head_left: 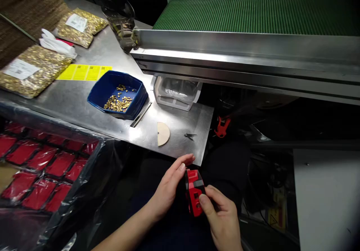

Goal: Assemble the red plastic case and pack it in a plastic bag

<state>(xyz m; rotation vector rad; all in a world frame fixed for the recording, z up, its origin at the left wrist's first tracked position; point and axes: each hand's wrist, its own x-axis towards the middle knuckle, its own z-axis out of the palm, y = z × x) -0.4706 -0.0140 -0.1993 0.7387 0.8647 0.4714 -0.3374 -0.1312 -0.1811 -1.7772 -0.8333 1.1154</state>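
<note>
A chunky red-and-black plastic device (196, 191) is in my right hand (223, 215), gripped between the thumb on its face and the curled fingers at its side. Its exact kind is not plain from this angle. My left hand (170, 185) lies along the far left side of the device, fingers stretched out and thumb tip close to its upper end. Whether the left thumb touches the device, I cannot tell. Just beyond my hands, on the metal table (180, 146), are a half-round pale disc (163, 134) and a small dark clip-like tool (190, 135).
A blue bin (137, 102) holds small brass pieces; a pen (141, 114) lies beside it. Bags of brass pieces (33, 71) are at left. A white bin (176, 102) sits under the green conveyor (253, 14). A lined box (104, 157) with wrapped red items stands lower left.
</note>
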